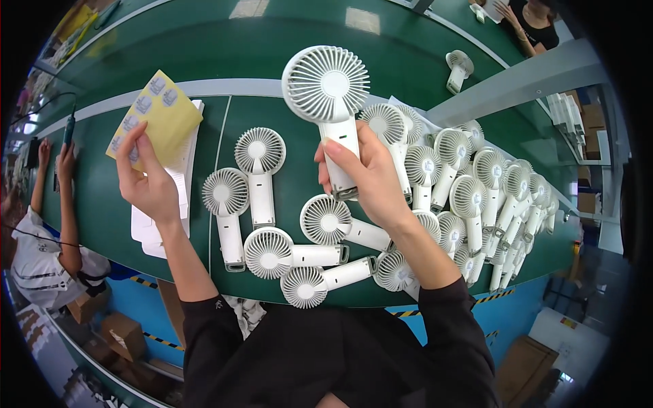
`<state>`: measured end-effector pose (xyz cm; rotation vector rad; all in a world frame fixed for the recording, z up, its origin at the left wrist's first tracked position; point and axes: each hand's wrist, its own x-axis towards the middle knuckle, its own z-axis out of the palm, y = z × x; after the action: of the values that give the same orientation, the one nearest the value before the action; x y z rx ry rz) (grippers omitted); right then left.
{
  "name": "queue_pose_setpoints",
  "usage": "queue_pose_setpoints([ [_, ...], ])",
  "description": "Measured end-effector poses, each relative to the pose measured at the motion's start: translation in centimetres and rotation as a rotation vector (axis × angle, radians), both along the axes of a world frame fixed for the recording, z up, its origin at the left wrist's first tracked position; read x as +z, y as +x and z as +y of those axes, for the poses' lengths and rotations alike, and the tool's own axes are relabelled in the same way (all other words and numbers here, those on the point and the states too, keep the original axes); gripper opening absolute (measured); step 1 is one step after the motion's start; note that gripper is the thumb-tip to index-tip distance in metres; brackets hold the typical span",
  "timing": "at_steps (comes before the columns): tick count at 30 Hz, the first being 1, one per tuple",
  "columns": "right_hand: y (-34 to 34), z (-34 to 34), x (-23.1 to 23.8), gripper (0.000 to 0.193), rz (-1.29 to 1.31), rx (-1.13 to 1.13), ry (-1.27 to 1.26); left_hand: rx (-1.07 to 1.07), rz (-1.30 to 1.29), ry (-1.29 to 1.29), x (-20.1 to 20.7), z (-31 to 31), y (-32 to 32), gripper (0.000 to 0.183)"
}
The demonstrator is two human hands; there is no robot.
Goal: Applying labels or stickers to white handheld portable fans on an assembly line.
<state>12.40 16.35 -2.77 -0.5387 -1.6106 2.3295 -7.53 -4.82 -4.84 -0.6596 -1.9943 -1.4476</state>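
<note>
A white handheld fan (335, 83) is held upright by its handle in my right hand (371, 173), its round grille facing up toward me. My left hand (148, 178) is at the lower left part of a yellow sticker sheet (178, 122) with several small grey labels. Its thumb and index finger are brought close together in front of the labels; what is between the fingertips, if anything, is too small to make out. Beneath the sheet is a stack of flat white pieces (151, 228). Between my arms, several white fans (269, 253) lie on the green table (272, 112).
A dense pile of white fans (486, 197) covers the right side of the table. One more fan (459, 68) stands beyond the grey metal post (524, 81). A co-worker (51, 238) sits at the left with a screwdriver-like tool (69, 129); another person (534, 24) is far right.
</note>
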Motion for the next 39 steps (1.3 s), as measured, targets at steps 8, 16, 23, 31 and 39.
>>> queue_pose_setpoints([
  [8, 1.7, -2.0, 1.1, 0.029, 0.172, 0.276, -0.319, 0.057, 0.027, 0.064, 1.8, -2.3, 1.1, 0.015],
  [16, 1.3, -11.0, 3.1, 0.032, -0.109, 0.56, 0.214, 0.083, 0.257, 0.193, 7.2, -11.9, 4.2, 0.014],
  [23, 2.5, -24.5, -3.8, 0.042, -0.129, 1.404, 0.677, 0.101, 0.173, 0.038, 8.5, -18.8, 7.6, 0.018],
  [31, -2.4, -17.1, -2.5, 0.027, 0.175, 0.268, 1.324, 0.083, 0.008, 0.087, 6.6, -19.1, 7.2, 0.02],
  [39, -4.3, -8.2, -4.9, 0.049, -0.491, 0.278, 1.372, -0.154, 0.135, 0.142, 7.3, -10.5, 3.1, 0.019],
])
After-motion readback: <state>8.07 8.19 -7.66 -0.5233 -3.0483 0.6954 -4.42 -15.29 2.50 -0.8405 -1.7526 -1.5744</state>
